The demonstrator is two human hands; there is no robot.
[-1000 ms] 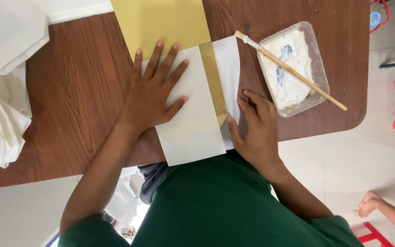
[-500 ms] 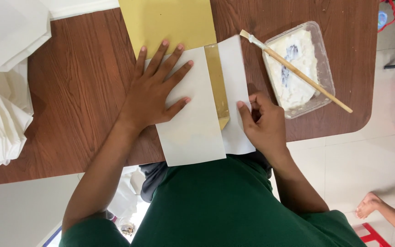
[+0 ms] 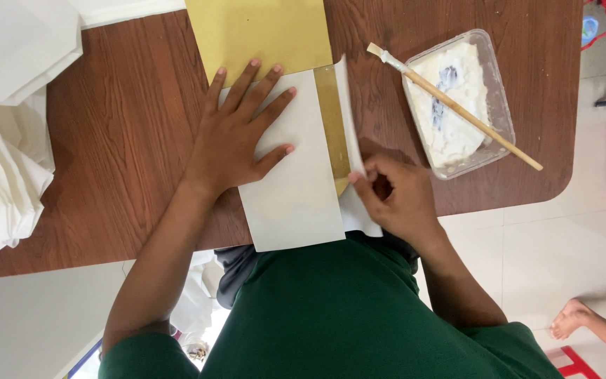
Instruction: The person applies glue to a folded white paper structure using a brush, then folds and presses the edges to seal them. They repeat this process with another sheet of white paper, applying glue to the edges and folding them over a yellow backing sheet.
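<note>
At the near edge of the brown wooden counter (image 3: 120, 140), the folded white paper sheet (image 3: 296, 189) is pinned flat by the left hand (image 3: 236, 137), fingers spread wide, so it cannot shift. Its right-hand white flap (image 3: 348, 119) is pinched and lifted upright by the right hand (image 3: 394, 196), exposing the gold strip (image 3: 331, 119) underneath.

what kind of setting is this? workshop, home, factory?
Likely a small paper-craft or envelope-making spot, perhaps home-based. A wooden table holds stacked white paper, a gold sheet and a paste tub with a brush; plain tiled floor.
</note>
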